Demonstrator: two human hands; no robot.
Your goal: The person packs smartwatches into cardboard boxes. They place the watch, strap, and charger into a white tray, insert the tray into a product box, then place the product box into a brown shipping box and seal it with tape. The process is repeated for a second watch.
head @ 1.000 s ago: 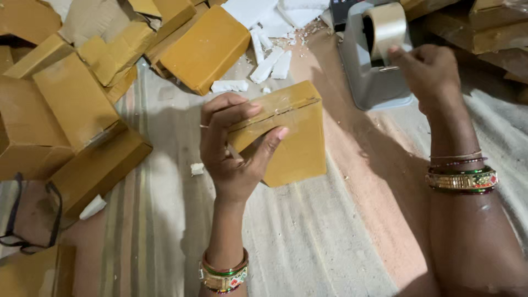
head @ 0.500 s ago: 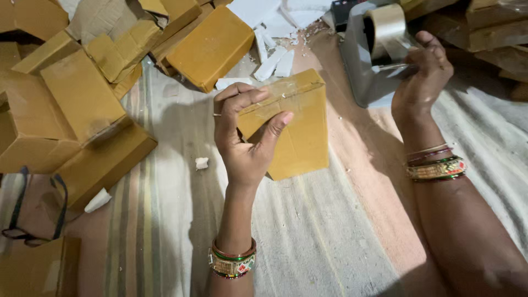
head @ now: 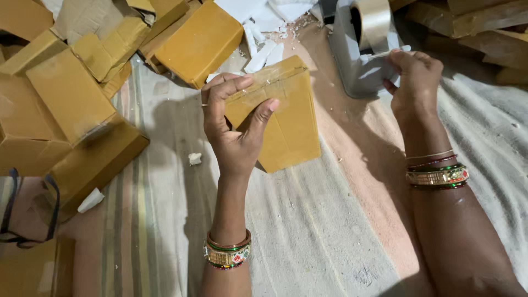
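My left hand grips a yellow-brown cardboard box by its near end and holds it above a striped cloth. Clear tape runs along the box's top edge. My right hand is at the front of a grey tape dispenser that carries a roll of clear tape. Its fingers pinch what looks like the tape's loose end at the cutter. Both wrists wear bangles.
Several more yellow-brown boxes lie piled at the left and far side, one large one just beyond the held box. White paper scraps litter the striped cloth. Black spectacles rest at the left edge.
My right hand has come down from the top of the tape roll to the dispenser's front. The box in my left hand has tilted and shifted slightly forward.
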